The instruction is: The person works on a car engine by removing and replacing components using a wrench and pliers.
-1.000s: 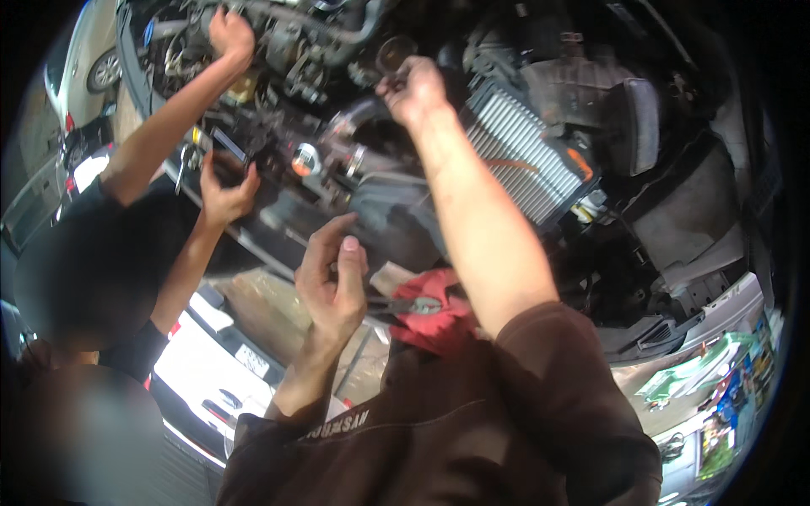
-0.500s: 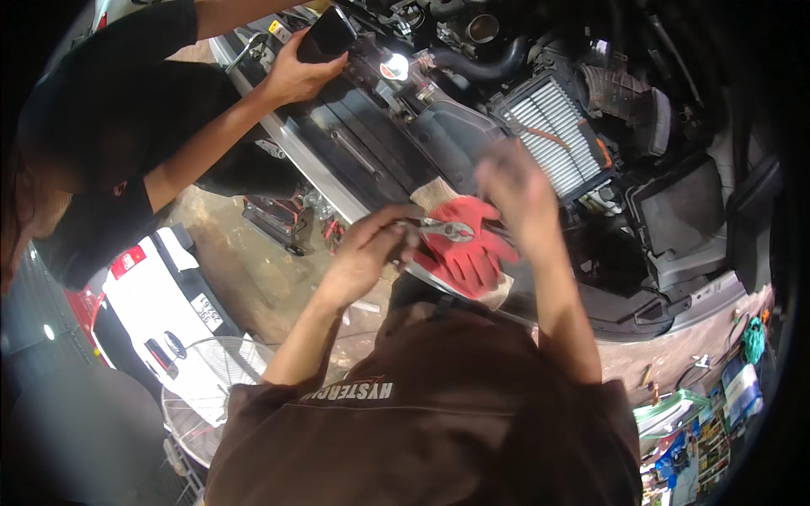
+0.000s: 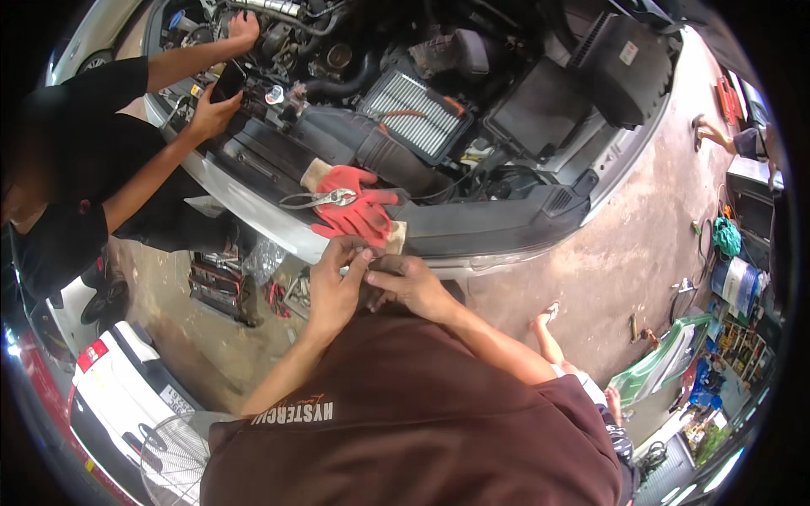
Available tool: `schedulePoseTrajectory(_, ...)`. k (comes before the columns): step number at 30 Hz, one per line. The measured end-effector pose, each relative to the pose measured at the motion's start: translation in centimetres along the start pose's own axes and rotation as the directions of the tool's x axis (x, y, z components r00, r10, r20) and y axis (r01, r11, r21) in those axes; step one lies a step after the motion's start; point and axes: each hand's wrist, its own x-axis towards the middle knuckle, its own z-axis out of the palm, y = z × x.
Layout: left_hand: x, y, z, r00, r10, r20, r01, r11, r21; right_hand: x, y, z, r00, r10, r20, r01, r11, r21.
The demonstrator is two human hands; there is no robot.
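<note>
Left hand (image 3: 335, 287) and right hand (image 3: 413, 288) curl narrow; can't tell what's inside. Red gloves (image 3: 361, 221) look soft, best held by a cuff (image 3: 315, 174).

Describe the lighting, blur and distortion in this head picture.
All in the head view: the car's front edge bows, corners go black; strip lights glare, lower right; part of the engine bay is in deep shadow; the left hand, right hand and red gloves look fairly sharp.
</note>
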Motion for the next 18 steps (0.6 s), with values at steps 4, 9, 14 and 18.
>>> schedulePoseTrajectory(4,-1.9,0.8,-0.3,0.999,0.033,-0.022,-0.035,0.995,-0.097,-1.6,-0.8,0.3,0.998,0.057,0.035,-0.059,0.996,0.066)
schedulePoseTrajectory(9,-4.6,1.2,0.0,0.998,0.046,0.049,-0.053,0.987,0.149,-2.9,-0.7,-0.6,0.997,0.057,0.043,-0.058,0.998,0.022)
schedulePoseTrajectory(14,-5.6,1.2,1.8,0.967,0.218,0.134,-0.234,0.965,0.118,-4.1,-0.3,-1.8,1.0,-0.02,-0.016,0.021,1.0,0.019)
schedulePoseTrajectory(18,-5.6,1.1,2.9,0.993,0.116,0.02,-0.117,0.991,0.057,-5.4,-2.7,-2.3,0.984,-0.164,-0.074,0.13,0.933,-0.336)
